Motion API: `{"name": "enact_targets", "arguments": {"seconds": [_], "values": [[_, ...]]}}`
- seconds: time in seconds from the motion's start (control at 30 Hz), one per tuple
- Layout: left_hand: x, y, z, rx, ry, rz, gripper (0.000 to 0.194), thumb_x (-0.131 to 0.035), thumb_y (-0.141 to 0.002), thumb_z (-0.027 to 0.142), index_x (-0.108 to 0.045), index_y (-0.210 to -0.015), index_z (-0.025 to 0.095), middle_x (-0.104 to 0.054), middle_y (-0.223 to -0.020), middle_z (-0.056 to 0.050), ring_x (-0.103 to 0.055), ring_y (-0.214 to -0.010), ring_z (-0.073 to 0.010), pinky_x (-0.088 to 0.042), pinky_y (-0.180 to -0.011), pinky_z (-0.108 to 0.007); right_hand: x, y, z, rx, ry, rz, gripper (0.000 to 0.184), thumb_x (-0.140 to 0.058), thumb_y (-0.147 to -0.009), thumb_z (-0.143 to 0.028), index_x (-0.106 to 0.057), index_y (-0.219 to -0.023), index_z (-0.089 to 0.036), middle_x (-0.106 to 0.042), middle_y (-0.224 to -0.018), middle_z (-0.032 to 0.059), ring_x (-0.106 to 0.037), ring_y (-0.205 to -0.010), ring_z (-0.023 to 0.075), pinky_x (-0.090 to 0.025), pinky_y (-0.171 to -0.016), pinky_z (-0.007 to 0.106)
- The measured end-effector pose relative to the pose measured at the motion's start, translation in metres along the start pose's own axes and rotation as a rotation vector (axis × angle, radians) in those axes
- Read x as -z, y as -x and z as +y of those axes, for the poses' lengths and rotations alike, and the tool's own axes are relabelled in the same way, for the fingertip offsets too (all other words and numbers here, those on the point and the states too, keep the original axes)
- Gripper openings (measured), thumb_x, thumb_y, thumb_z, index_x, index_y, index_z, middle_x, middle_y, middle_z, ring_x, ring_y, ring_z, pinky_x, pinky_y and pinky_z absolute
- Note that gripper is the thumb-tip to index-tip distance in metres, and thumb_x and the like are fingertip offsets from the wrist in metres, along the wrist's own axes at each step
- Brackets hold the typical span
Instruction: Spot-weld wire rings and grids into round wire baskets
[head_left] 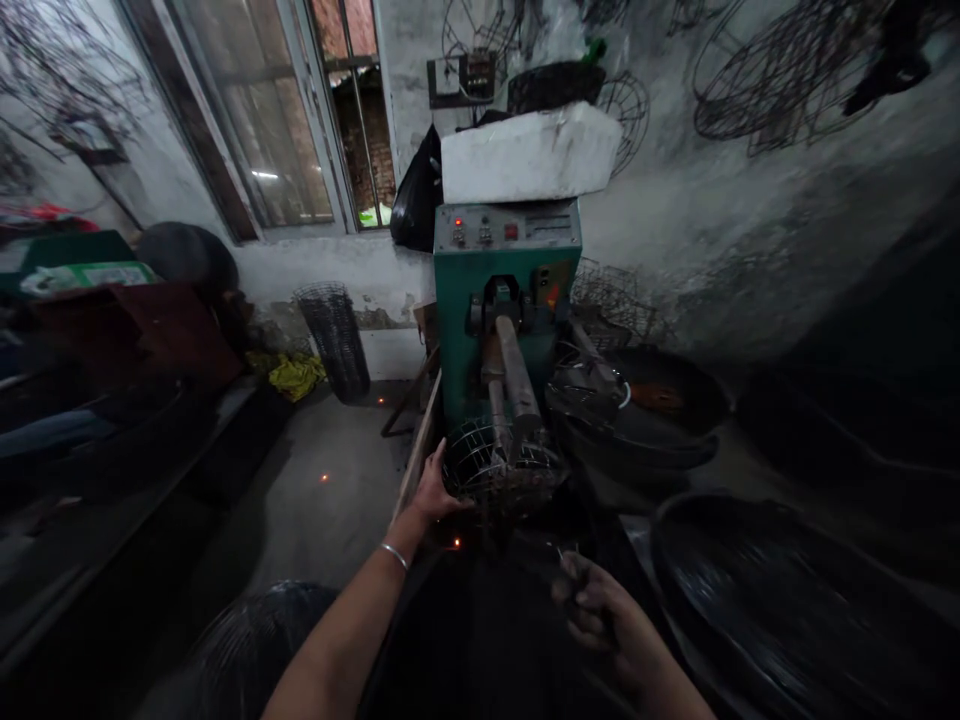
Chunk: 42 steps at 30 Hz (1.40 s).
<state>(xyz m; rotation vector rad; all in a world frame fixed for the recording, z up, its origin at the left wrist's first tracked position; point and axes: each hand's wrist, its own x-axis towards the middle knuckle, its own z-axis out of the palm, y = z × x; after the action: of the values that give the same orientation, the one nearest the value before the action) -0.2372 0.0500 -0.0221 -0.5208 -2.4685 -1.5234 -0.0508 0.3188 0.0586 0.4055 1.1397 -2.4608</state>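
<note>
A round wire basket (469, 455) sits under the thick metal arms (517, 375) of a green spot welder (461, 300). My left hand (439, 488) grips the basket's left side, thumb and fingers on the wires. Lower right, slightly blurred, my right hand (596, 605) is closed with the fingers pinched together. A thin, pale, wire-like tip (559, 552) sticks out above those fingers; the rest of that piece is hidden. The right hand is apart from the basket. Small orange glowing sparks (457, 542) show below the basket and on the floor.
A white foam box (529, 155) rests on the welder. Large dark round pans (780, 590) stand at the right. A wire mesh roll (334, 340) leans by the wall, near a yellow cloth (295, 375). Wire frames (780, 80) hang on the wall.
</note>
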Motion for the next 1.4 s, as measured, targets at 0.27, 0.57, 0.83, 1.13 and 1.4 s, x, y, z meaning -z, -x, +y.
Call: {"name": "enact_targets", "arguments": {"seconds": [0.27, 0.57, 0.83, 1.13, 1.4], "values": [[0.034, 0.013, 0.031, -0.197, -0.278, -0.032, 0.114, -0.095, -0.049, 0.042, -0.037, -0.144, 0.018, -0.040, -0.140, -0.017, -0.038, -0.134, -0.0403, -0.037, -0.113, -0.058, -0.021, -0.003, -0.021, 0.143, 0.111, -0.031, 0.052, -0.082, -0.066, -0.060, -0.070, -0.092, -0.018, -0.073, -0.087, 0.0146, -0.021, -0.040, 0.0005, -0.015, -0.039, 0.016], [0.019, 0.022, 0.066, -0.269, -0.422, -0.222, 0.111, -0.096, -0.044, 0.036, -0.045, -0.139, 0.013, -0.038, -0.141, -0.023, -0.036, -0.135, -0.0423, -0.037, -0.112, -0.058, -0.065, -0.055, -0.035, 0.314, 1.356, -0.125, 0.052, -0.073, -0.072, -0.028, -0.061, -0.121, -0.015, -0.070, -0.114, 0.0133, -0.064, -0.104, 0.0275, -0.049, -0.088, 0.035], [0.007, 0.018, 0.065, -0.301, -0.430, -0.279, 0.112, -0.096, -0.044, 0.050, -0.046, -0.138, 0.015, -0.044, -0.139, -0.021, -0.037, -0.134, -0.0433, -0.034, -0.112, -0.060, -0.085, -0.053, -0.027, 0.278, 2.083, 0.043, 0.029, -0.050, -0.093, -0.014, -0.059, -0.121, -0.011, -0.072, -0.104, 0.0172, -0.070, -0.092, 0.0313, -0.050, -0.077, 0.035], [0.003, 0.020, 0.067, -0.352, -0.457, -0.263, 0.110, -0.097, -0.044, 0.039, -0.047, -0.137, 0.009, -0.045, -0.138, -0.024, -0.037, -0.134, -0.0416, -0.034, -0.114, -0.057, -0.073, -0.051, -0.022, 0.298, 2.152, 0.013, 0.033, -0.043, -0.095, -0.010, -0.057, -0.124, -0.014, -0.073, -0.104, 0.0159, -0.071, -0.093, 0.0295, -0.052, -0.075, 0.033], [-0.002, 0.005, 0.070, -0.270, -0.409, -0.229, 0.111, -0.095, -0.042, 0.047, -0.049, -0.136, 0.013, -0.044, -0.138, -0.022, -0.040, -0.131, -0.0424, -0.038, -0.110, -0.057, -0.067, -0.062, -0.039, 0.347, 2.156, -0.004, 0.037, -0.044, -0.097, -0.015, -0.053, -0.133, -0.013, -0.072, -0.110, 0.0157, -0.070, -0.096, 0.0295, -0.051, -0.079, 0.034]]}}
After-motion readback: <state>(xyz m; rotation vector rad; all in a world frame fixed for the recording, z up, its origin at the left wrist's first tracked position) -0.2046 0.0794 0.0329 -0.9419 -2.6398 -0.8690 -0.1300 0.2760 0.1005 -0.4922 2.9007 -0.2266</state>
